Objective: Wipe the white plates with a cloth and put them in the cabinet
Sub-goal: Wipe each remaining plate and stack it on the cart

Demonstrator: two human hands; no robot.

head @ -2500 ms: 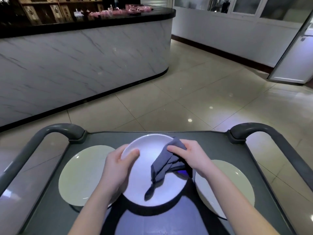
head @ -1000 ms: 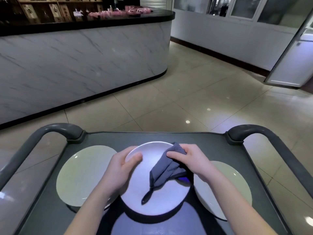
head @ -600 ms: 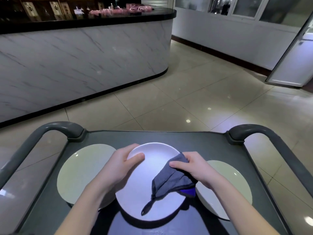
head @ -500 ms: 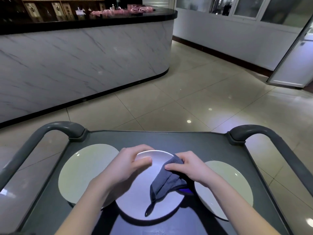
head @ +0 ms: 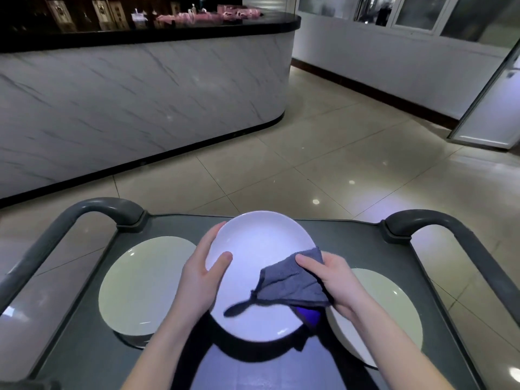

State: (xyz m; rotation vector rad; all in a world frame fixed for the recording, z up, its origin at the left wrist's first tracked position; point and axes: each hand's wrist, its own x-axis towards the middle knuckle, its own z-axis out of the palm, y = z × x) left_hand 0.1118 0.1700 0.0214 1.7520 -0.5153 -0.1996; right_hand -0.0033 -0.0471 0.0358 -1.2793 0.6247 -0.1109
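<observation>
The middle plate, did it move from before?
Yes. The middle plate has lifted away from the person: its top rim now crosses the far edge of the cart, but a moment ago it stopped short of it.

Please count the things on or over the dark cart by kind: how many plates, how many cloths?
Round white plates: 3 (held plate, left plate, right plate)
Grey fabric cloth: 1
Total: 4

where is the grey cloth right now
Head view, centre-right: the grey cloth is pinched by the right hand against the right side of the white plate that the left hand holds.
</observation>
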